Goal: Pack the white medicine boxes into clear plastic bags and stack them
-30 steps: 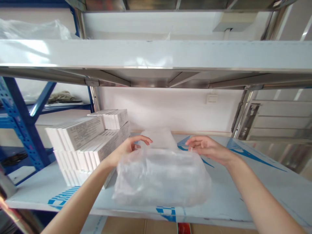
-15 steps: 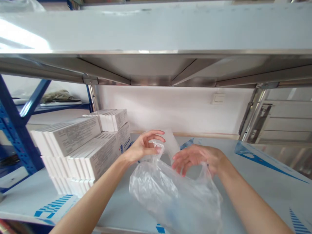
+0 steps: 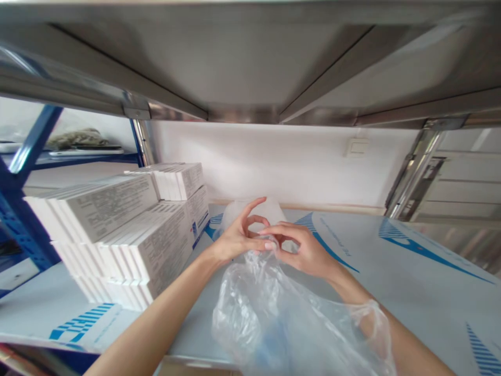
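Observation:
A clear plastic bag hangs in front of me over the front of the shelf, its gathered top pinched between both hands. My left hand grips the bunched plastic with thumb and fingers, the index finger raised. Close against it, my right hand pinches the same gathered part from the right. A loose handle of the bag lies over my right forearm. Something bluish shows faintly through the plastic, too blurred to name. Behind my hands a whitish translucent object rests near the wall.
Stacked white boxes with printed sides stand on the left of the metal shelf, which has blue-printed film. A metal upper shelf hangs low overhead. Posts rise at both sides, and a light switch sits on the back wall.
My right hand has moved left to meet my left hand at the bag's top, letting the right handle drop onto my forearm. The view has tilted, showing more of the upper shelf's underside.

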### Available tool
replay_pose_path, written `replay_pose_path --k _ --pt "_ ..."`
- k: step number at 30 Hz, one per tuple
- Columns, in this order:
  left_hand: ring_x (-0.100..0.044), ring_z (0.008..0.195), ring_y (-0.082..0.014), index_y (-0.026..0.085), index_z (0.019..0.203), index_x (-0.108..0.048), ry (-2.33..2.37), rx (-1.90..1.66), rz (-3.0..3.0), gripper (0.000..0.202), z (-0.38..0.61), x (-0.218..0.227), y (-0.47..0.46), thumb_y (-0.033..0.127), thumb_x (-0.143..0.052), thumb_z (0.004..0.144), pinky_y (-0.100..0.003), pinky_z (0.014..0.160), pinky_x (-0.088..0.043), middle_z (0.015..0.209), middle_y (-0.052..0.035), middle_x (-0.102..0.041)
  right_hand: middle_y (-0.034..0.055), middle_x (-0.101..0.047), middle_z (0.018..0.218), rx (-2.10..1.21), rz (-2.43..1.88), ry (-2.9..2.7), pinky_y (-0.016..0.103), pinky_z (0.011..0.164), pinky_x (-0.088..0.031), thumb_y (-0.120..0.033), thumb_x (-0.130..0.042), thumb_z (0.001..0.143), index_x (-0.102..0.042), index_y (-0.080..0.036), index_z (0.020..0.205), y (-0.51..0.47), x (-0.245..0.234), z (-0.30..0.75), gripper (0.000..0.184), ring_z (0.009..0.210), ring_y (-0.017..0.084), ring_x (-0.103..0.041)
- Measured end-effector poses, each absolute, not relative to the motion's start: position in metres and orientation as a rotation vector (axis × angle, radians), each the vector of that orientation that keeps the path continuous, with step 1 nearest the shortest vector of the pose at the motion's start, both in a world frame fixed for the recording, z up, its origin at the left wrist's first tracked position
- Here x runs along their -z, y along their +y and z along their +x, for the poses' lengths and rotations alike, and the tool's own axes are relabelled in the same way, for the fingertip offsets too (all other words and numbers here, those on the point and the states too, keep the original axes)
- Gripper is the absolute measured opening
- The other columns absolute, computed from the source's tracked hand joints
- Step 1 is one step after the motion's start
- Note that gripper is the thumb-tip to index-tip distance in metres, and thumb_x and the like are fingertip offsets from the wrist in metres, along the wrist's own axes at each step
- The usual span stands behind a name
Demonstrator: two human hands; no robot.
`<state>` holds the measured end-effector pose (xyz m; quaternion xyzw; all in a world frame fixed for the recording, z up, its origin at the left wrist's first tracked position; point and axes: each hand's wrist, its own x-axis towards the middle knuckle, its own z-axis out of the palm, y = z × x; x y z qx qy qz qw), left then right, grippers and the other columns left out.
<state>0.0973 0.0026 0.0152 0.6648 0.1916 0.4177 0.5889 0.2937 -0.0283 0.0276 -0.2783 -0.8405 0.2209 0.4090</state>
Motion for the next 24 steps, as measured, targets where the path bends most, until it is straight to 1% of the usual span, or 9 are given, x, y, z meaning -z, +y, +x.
replay_pose_path --k 2,4,6,8,12,16,18,21,24 --pt "-0.061 0.063 -0.0061 0.039 0.144 -0.040 0.509 -1.044 1.629 0.094 0.095 -0.018 0.002 0.024 -0.089 0.065 -0.021 0.054 -0.050 0.130 -0.0072 -0.051 0.0033 -0.068 0.084 -0.384 -0.721 -2.096 0.031 0.072 -0.050 -0.025 -0.064 0.088 -0.074 -0.023 0.095 -0.028 -0.022 0.292 0.013 0.074 0.016 -0.062" --pt "-0.066 0.082 -0.0133 0.032 0.134 -0.052 0.563 -1.167 1.730 0.073 0.090 -0.022 -0.001 0.029 -0.086 0.070 -0.027 0.070 -0.056 0.138 -0.0090 -0.048 0.0043 -0.066 0.085 -0.324 -0.760 -2.019 0.030 0.070 -0.050 -0.026 -0.061 0.090 -0.073 -0.021 0.090 -0.025 -0.018 0.297 0.013 0.075 0.017 -0.062" --pt "-0.063 0.108 -0.0221 0.026 0.126 -0.058 0.557 -1.227 1.815 0.050 0.083 -0.026 -0.005 0.037 -0.076 0.081 -0.034 0.089 -0.054 0.140 -0.0102 -0.049 0.0040 -0.063 0.085 -0.264 -0.805 -1.949 0.030 0.069 -0.049 -0.025 -0.060 0.089 -0.071 -0.021 0.086 -0.021 -0.016 0.307 0.012 0.074 0.016 -0.060" --pt "-0.057 0.120 -0.0259 0.023 0.121 -0.060 0.500 -1.103 1.899 0.040 0.075 -0.029 -0.012 0.043 -0.068 0.088 -0.040 0.098 -0.050 0.133 -0.0108 -0.055 0.0033 -0.058 0.085 -0.188 -0.836 -1.896 0.031 0.071 -0.047 -0.023 -0.062 0.085 -0.067 -0.020 0.077 -0.017 -0.014 0.321 0.010 0.073 0.016 -0.057" --pt "-0.062 0.104 -0.0232 0.020 0.103 -0.065 0.602 -0.780 2.106 0.035 0.062 -0.024 -0.024 0.041 -0.078 0.077 -0.041 0.098 -0.048 0.108 -0.0057 -0.066 0.0035 -0.057 0.084 -0.220 -0.872 -1.744 0.033 0.075 -0.044 -0.025 -0.061 0.079 -0.057 -0.020 0.061 -0.007 -0.012 0.347 0.020 0.081 0.019 -0.057" --pt "-0.064 0.089 -0.0187 0.021 0.110 -0.065 0.761 -0.796 2.158 0.038 0.060 -0.015 -0.021 0.035 -0.078 0.077 -0.037 0.090 -0.049 0.093 -0.0016 -0.067 0.0029 -0.059 0.076 -0.347 -0.920 -1.638 0.032 0.070 -0.042 -0.027 -0.060 0.072 -0.051 -0.021 0.051 0.001 -0.009 0.359 0.024 0.075 0.018 -0.055" --pt "-0.061 0.077 -0.0150 0.019 0.109 -0.067 0.778 -0.751 2.134 0.035 0.060 -0.016 -0.014 0.035 -0.075 0.079 -0.031 0.080 -0.049 0.080 0.0014 -0.064 0.0024 -0.059 0.069 -0.429 -0.937 -1.604 0.032 0.067 -0.041 -0.029 -0.060 0.070 -0.052 -0.021 0.049 0.004 -0.007 0.361 0.024 0.070 0.018 -0.054" --pt "-0.053 0.065 -0.0110 0.016 0.086 -0.070 0.753 -0.611 2.106 0.022 0.057 -0.024 -0.003 0.037 -0.073 0.081 -0.024 0.065 -0.043 0.068 0.0028 -0.060 0.0010 -0.058 0.061 -0.558 -0.924 -1.525 0.030 0.064 -0.042 -0.030 -0.062 0.070 -0.056 -0.021 0.051 0.006 -0.005 0.363 0.021 0.065 0.017 -0.053" --pt "-0.055 0.069 -0.0116 0.016 0.075 -0.065 0.629 -0.693 1.975 0.027 0.054 -0.031 0.000 0.041 -0.070 0.084 -0.024 0.065 -0.042 0.073 0.0005 -0.061 0.0007 -0.059 0.061 -0.722 -0.829 -1.385 0.029 0.063 -0.044 -0.029 -0.067 0.068 -0.060 -0.021 0.054 0.006 -0.012 0.364 0.017 0.064 0.017 -0.055"
